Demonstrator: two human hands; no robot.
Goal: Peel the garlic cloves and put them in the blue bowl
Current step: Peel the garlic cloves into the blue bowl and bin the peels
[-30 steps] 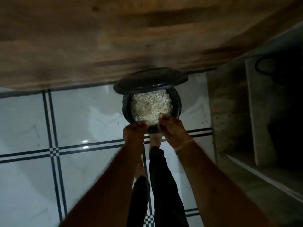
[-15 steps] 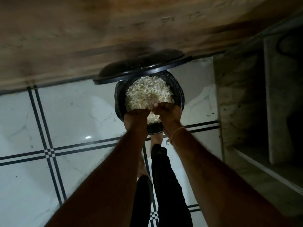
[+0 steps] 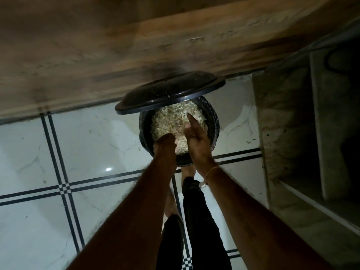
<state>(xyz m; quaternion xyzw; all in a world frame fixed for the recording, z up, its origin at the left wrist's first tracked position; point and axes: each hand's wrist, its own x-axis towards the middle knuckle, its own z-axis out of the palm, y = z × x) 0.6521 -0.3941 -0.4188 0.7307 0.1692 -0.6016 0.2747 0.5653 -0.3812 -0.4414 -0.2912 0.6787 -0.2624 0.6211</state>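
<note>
A black waste bin [image 3: 213, 121] stands on the floor with its lid [image 3: 169, 94] tipped up at the back. It is filled with pale garlic skins [image 3: 171, 117]. Both my hands hover over the bin's near side. My left hand [image 3: 164, 145] has its fingers curled under, its back towards me, and nothing shows in it. My right hand [image 3: 196, 137] is spread, its fingers pointing out over the skins and holding nothing. No garlic cloves and no blue bowl are in view.
The bin sits against a brown wooden panel [image 3: 116, 45]. White floor tiles with dark lines [image 3: 64, 186] spread to the left. A stone shelf unit [image 3: 292, 133] stands at the right. My legs in dark trousers [image 3: 196, 221] and bare feet are below the bin.
My hands were close together at the bin's near rim. The right hand has since spread its fingers and reached further over the skins. The lid has tipped up higher.
</note>
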